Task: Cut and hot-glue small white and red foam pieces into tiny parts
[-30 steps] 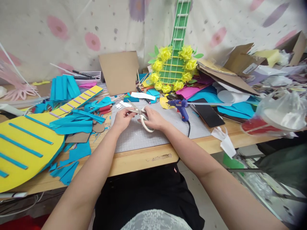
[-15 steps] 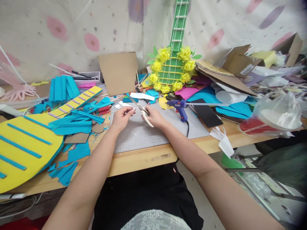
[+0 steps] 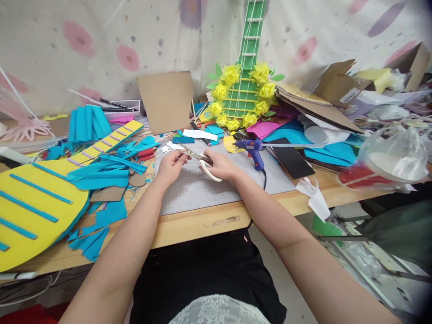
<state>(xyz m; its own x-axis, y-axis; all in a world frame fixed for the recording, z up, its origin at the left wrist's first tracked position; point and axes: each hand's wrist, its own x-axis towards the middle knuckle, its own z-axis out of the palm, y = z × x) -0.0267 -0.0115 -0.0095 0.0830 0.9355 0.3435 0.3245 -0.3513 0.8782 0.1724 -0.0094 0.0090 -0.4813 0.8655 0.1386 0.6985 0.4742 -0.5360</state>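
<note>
My right hand (image 3: pixel 221 164) grips a pair of white-handled scissors (image 3: pixel 195 155), its fingers in the loops. The blades point left, slightly parted, with their tips at the fingertips of my left hand (image 3: pixel 171 165). That hand is closed in a pinch on a small white piece, mostly hidden by fingers and blades. Both hands are over a grey cutting mat (image 3: pixel 192 193). Just beyond them lie a white paper strip (image 3: pixel 200 134) and several small white scraps (image 3: pixel 166 149).
A blue glue gun (image 3: pixel 254 153) and black phone (image 3: pixel 292 161) lie to the right. Behind stands a green guitar-shaped craft (image 3: pixel 245 96) with yellow flowers. At left are a yellow striped craft piece (image 3: pixel 43 198) and blue scraps (image 3: pixel 101 175). A bagged cup (image 3: pixel 374 168) stands far right.
The scissors have swung from pointing up and left to lying more level, their blades now at my left fingertips. My left hand has barely moved.
</note>
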